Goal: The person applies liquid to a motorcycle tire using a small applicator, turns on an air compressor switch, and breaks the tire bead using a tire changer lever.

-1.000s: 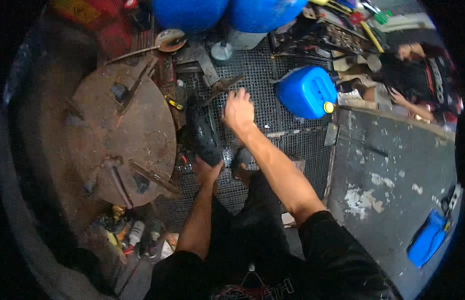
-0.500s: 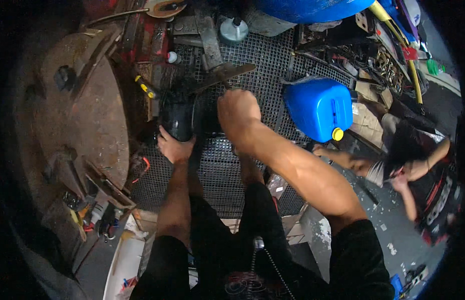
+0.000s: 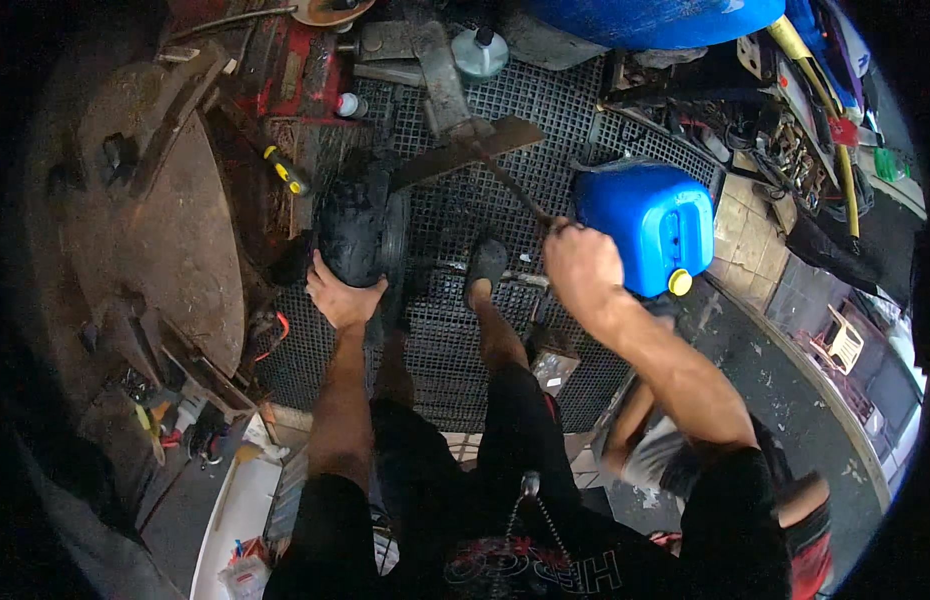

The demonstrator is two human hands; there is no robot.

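My left hand (image 3: 342,298) cups the near end of a black, rounded, tyre-like object (image 3: 353,225), thumb and fingers spread around its sides. My right hand (image 3: 583,265) is closed in a fist around the near end of a thin dark rod (image 3: 512,185). From the fist, the rod runs up and left to a flat, worn metal bar (image 3: 515,137), which slants beside the black object's far end. Whether rod and bar are joined, I cannot tell. Beyond them stands a grey metal arm (image 3: 443,85).
A blue jerrycan (image 3: 640,220) with a yellow cap stands right of the rod. At left lie a big rusty round plate (image 3: 155,230) and a yellow-black handled tool (image 3: 285,170). A clear bottle (image 3: 480,52) stands at the back. Another person (image 3: 665,455) is beneath my right forearm.
My right fist has moved right and slightly nearer, away from the metal bar, and the rod now shows. My left hand stays on the black object. The other person has come closer to me.
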